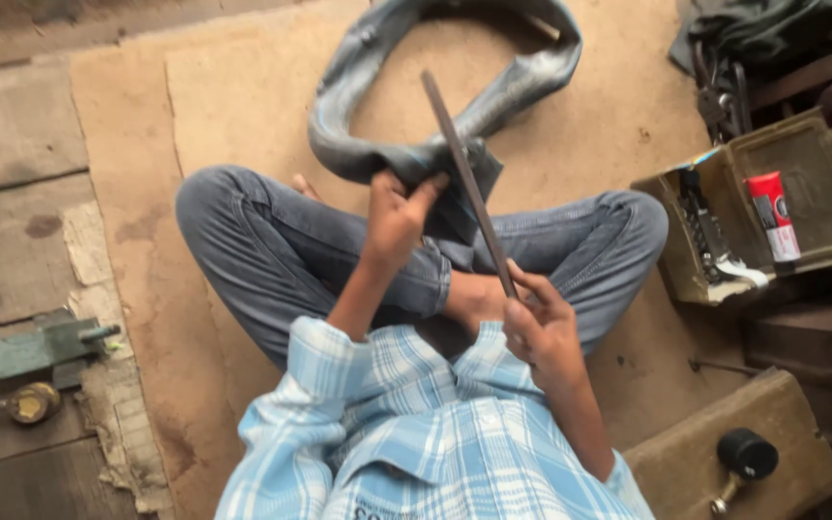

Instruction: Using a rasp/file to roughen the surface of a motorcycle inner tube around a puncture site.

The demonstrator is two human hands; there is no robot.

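Left hand pinches the limp grey rubber inner tube; right hand grips the long dark flat file, which could slip and tear the rubber.

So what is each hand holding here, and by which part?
Left hand grips the rubber inner tube at its near fold; right hand holds the long flat file by its near end.

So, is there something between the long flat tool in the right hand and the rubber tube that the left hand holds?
Nothing visible stands between them. The right hand grips the flat tool at its lower end, and the tool lies across the folded part of the rubber tube, which the left hand pinches over the person's knee.
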